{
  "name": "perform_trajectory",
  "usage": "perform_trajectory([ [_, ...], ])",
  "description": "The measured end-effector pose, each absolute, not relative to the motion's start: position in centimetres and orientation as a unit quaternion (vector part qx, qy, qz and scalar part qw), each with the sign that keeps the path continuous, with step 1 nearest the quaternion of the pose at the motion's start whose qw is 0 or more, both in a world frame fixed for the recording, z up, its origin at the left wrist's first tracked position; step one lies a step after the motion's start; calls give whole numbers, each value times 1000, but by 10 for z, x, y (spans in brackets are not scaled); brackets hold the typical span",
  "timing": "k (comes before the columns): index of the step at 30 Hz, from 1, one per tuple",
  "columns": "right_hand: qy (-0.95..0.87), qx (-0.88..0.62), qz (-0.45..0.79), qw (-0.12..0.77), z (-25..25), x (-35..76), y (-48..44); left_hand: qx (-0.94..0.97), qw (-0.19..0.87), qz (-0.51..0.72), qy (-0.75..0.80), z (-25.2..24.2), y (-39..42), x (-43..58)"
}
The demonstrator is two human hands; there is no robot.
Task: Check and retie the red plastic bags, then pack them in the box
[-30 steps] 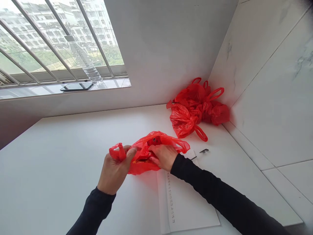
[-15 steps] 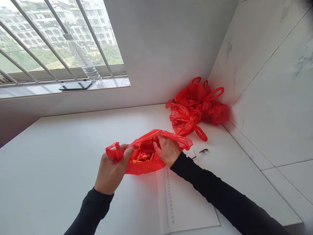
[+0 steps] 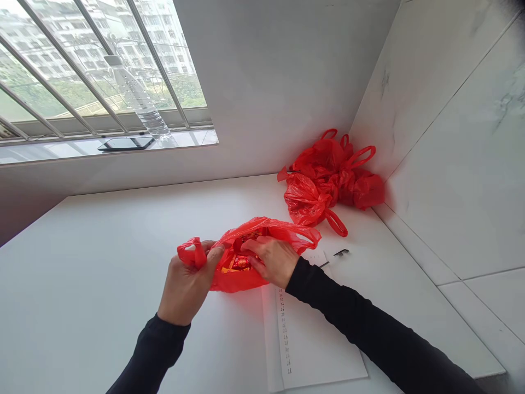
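Observation:
A red plastic bag [image 3: 241,283] lies with its mouth spread wide. Inside it are small red and gold wrapped packets [image 3: 241,262]. My left hand [image 3: 186,284] is closed on the bag's left edge, thumb on top, with a handle loop sticking out over the fingers. My right hand [image 3: 276,261] reaches into the mouth from the right. Its fingers and thumb are apart just over the packets, and the fingertips are partly hidden in the bag.
Several knotted red bags [image 3: 328,180] are piled in the corner. An open notebook [image 3: 324,345] with handwritten numbers lies under my right arm, a black pen [image 3: 341,253] beyond it. On the windowsill stand a water bottle [image 3: 143,104] and a flat dark device [image 3: 126,144].
My right hand has moved left within the bag's mouth, over the packets, and its fingers have stretched out. The bag's right handle has come into view. My left hand keeps its place.

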State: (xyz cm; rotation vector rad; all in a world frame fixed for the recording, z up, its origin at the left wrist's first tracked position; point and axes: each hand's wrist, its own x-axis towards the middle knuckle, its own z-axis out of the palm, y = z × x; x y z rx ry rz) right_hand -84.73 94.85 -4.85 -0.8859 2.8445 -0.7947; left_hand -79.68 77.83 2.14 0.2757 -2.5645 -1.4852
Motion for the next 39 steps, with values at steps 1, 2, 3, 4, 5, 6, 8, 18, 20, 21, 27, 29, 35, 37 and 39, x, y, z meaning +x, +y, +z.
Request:
perform_trajectory([
  [1, 922, -298, -242, 47, -50, -846, 947, 93, 76, -500, -857, 21, 778, -797],
  [2, 925, -301, -225, 62, -53, -846, 946, 94, 67, -503, -857, 20, 777, -797],
  [3, 928, -298, -212, 73, -55, -845, 944, 93, 59, -503, -857, 20, 777, -797],
  [4, 930, -294, -204, 80, -57, -845, 943, 91, 53, -501, -859, 19, 776, -798],
  [5, 931, -291, -202, 84, -59, -845, 942, 90, 51, -496, -862, 18, 776, -798],
  [6, 933, -286, -202, 85, -60, -845, 941, 89, 52, -491, -865, 17, 775, -798],
  [8, 934, -281, -204, 83, -62, -846, 939, 89, 58, -482, -870, 17, 776, -798],
  [18, 921, -299, -242, 57, -64, -845, 937, 105, 124, -509, -845, 23, 779, -796],
  [20, 920, -295, -254, 45, -64, -845, 937, 97, 136, -508, -845, 22, 778, -796],
  [21, 920, -290, -259, 39, -64, -845, 937, 91, 138, -508, -845, 22, 777, -795],
  [27, 929, -242, -276, -35, -62, -843, 937, 41, 149, -524, -838, 19, 773, -788],
  [29, 926, -264, -268, -44, -59, -841, 937, 25, 147, -529, -835, 19, 774, -786],
  [35, 896, -389, -199, 76, -48, -837, 939, 15, 131, -534, -835, 18, 777, -787],
  [37, 889, -402, -196, 98, -48, -837, 941, 16, 136, -541, -830, 18, 779, -787],
  [39, 885, -410, -200, 97, -49, -836, 944, 10, 141, -548, -825, 17, 781, -786],
])
